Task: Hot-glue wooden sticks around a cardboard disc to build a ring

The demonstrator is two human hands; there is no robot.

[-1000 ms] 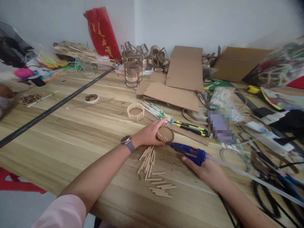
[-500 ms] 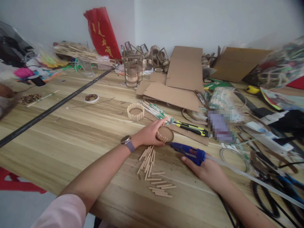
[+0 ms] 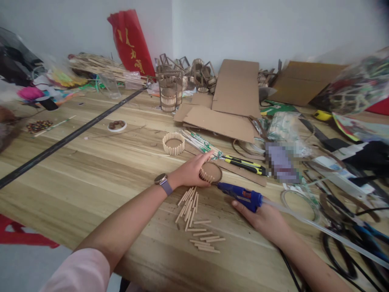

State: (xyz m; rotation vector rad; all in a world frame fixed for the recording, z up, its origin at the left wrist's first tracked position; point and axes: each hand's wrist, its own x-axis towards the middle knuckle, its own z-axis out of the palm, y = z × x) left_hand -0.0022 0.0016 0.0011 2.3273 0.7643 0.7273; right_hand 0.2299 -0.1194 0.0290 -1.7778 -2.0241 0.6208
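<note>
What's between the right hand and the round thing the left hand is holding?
A blue glue gun, in the head view: the right hand grips it, and it points toward the round piece in the left hand.

The wood-grained counter (image 3: 100, 174) is crossed by a long dark strip (image 3: 73, 135). Short wooden sticks (image 3: 189, 203) are scattered on its near part; farther back, a stick-walled tray (image 3: 173, 151), a white dish (image 3: 117, 130) and cardboard sheets (image 3: 219, 121) are set down.

The left hand (image 3: 190, 173) curves in a C-shaped grip, and the right hand (image 3: 266, 221) is curled closed, thumb (image 3: 241, 207) pointing leftward. The 2 forearms (image 3: 127, 221) slant inward from the lower left and right.
</note>
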